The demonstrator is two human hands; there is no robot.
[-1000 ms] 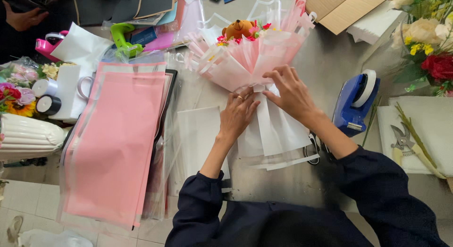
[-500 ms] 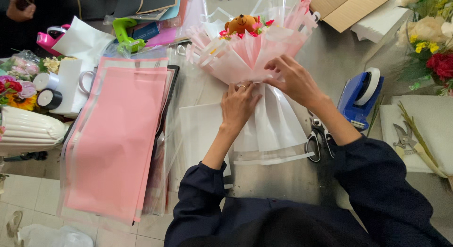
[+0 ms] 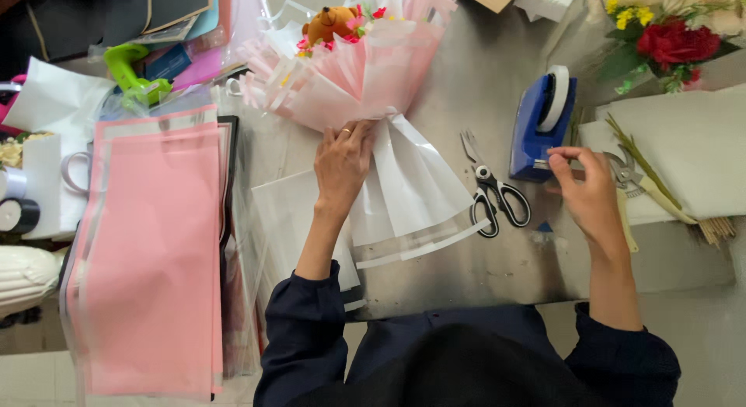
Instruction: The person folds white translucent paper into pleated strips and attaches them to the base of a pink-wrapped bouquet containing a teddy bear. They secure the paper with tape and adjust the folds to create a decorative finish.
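Bouquet (image 3: 350,73) wrapped in pale pink paper lay on the grey metal surface (image 3: 466,267), its white and clear wrap skirt fanned out toward the person. The left hand (image 3: 342,162) pressed down at the gathered neck, fingers together and curled over the cinch. The right hand (image 3: 587,193) was well to the right, its fingers (image 3: 561,154) pinching the tape end at the blue tape dispenser (image 3: 540,119). By the look of it, the wrapping was folded and gathered, while the neck seemed not yet taped or tied. Black-handled scissors (image 3: 493,193) lay between the two hands. Left of the left hand's fingers sat a stack of pink sheets (image 3: 151,251); beyond the right hand's fingers, loose red and yellow flowers (image 3: 668,30).
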